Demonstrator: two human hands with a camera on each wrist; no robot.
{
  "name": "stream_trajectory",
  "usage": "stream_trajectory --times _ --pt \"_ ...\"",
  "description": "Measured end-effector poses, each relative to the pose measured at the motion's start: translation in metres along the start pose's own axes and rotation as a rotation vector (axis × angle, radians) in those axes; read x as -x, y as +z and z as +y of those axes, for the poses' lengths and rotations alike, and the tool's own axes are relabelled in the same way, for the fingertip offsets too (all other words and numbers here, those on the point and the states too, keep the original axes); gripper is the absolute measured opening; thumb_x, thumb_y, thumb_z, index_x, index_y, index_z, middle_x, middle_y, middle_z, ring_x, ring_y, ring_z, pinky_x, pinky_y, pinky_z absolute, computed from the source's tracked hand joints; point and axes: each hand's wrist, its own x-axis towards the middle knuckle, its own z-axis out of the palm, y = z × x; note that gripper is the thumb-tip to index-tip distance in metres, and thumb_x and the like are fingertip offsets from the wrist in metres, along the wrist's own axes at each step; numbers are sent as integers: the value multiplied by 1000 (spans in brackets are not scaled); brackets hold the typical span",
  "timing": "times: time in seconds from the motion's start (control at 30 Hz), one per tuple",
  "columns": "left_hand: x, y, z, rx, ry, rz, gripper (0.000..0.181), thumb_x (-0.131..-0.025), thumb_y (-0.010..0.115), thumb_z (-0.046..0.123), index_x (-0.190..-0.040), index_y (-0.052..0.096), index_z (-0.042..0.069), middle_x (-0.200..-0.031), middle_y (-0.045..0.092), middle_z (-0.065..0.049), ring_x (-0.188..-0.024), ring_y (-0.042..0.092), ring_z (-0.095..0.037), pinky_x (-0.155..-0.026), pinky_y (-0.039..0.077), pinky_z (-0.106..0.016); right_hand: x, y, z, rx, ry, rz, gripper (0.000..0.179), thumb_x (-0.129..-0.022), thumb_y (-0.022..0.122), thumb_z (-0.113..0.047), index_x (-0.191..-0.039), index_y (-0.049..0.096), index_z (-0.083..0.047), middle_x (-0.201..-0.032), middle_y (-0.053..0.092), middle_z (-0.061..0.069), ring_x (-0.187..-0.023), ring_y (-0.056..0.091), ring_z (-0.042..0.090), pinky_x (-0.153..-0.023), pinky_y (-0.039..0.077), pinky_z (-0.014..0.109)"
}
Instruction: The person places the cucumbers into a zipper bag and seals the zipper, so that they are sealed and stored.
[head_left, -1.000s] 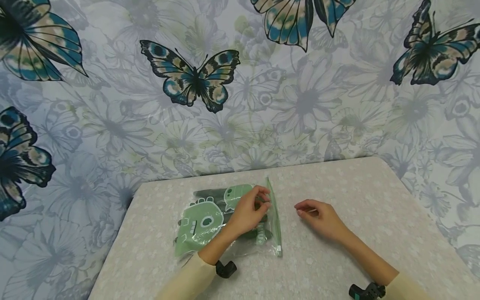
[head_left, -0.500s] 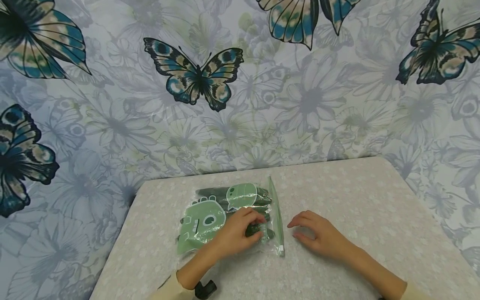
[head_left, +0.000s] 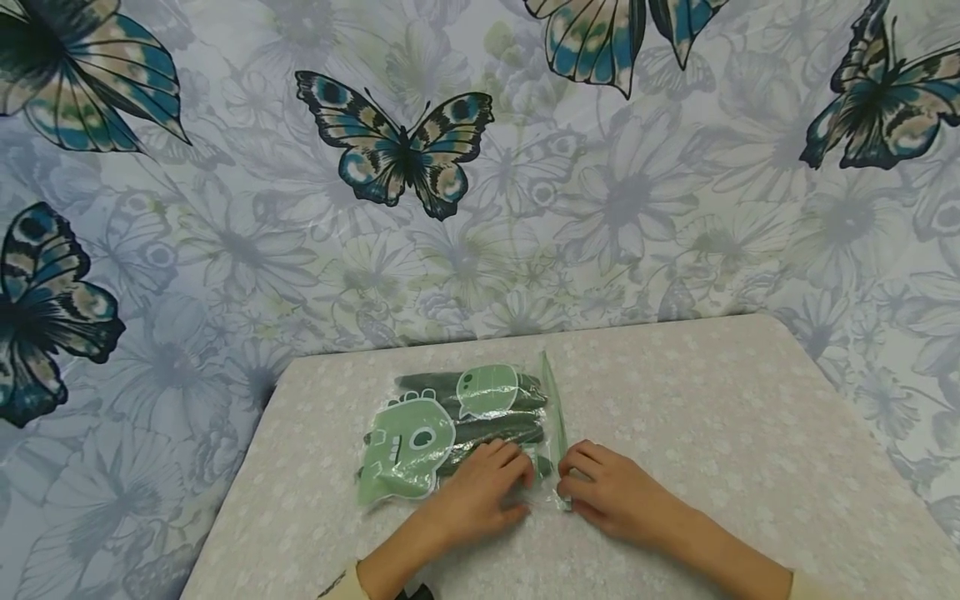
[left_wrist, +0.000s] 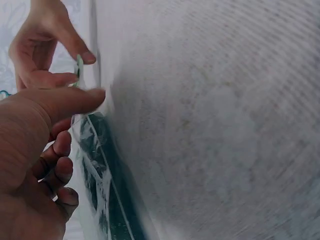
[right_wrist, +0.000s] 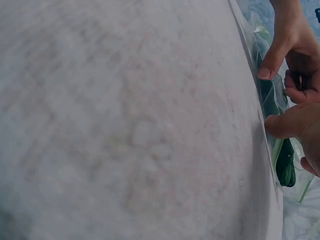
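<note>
A clear zip bag (head_left: 408, 450) with green cartoon print lies flat on the table. Inside it are long dark green things, cucumber-like in shape (right_wrist: 285, 167). Along the bag's right side runs a green zip strip (head_left: 553, 400). My left hand (head_left: 483, 492) is over the bag's near right part, fingers loosely bent, thumb apart from them. At the near end of the strip, my right hand (head_left: 622, 496) has thumb and forefinger around the strip's end (left_wrist: 78, 64), pinching it. The slider is hidden by these fingers.
The table (head_left: 712, 400) has a pale flowered cover. Behind it stands a wall (head_left: 615, 200) patterned with butterflies and flowers. The table's far edge lies a short way beyond the bag.
My left hand came down from the upper part of the strip toward the bag's near edge. My right hand moved left and nearer, reaching the strip's near end. The bag stayed put.
</note>
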Motion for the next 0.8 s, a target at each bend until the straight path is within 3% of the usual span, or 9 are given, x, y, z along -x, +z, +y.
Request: stream_trajectory --times 0.07,0.23,0.43,0.63,0.8 --pt "1 2 0 6 2 2 33 -90 87 35 -106 59 28 -109 60 15 -98 50 -6 -90 48 -28 0 0 1 5 -16 16 21 -88 86 -14 -101 73 -24 -111 69 -6 -108 64 12 -93 57 29" --pt "0 4 3 -48 22 40 32 -91 86 39 -107 60 28 -108 61 15 -99 52 -6 -89 48 -27 1 -2 3 16 -58 82 11 -90 84 -20 -98 78 -24 -101 74 -12 -101 68 8 -91 57 25" --pt "-7 9 9 -112 70 101 39 -88 87 47 -107 60 27 -105 60 13 -99 56 -8 -88 51 -29 6 0 7 -105 -2 168 25 -79 92 -15 -101 82 -22 -101 77 -13 -96 70 5 -88 58 21" --pt "-11 15 13 -156 93 184 25 -92 84 36 -102 63 27 -101 65 15 -95 59 -7 -84 52 -27 4 4 9 -182 11 236 27 -79 93 -11 -102 83 -21 -100 77 -12 -93 72 4 -86 59 18" --pt "-10 16 13 -102 114 247 23 -91 84 21 -94 62 26 -94 62 15 -85 58 -5 -75 49 -23 1 3 12 -200 -3 250 16 -86 90 -13 -100 83 -19 -99 77 -11 -91 71 4 -83 59 18"
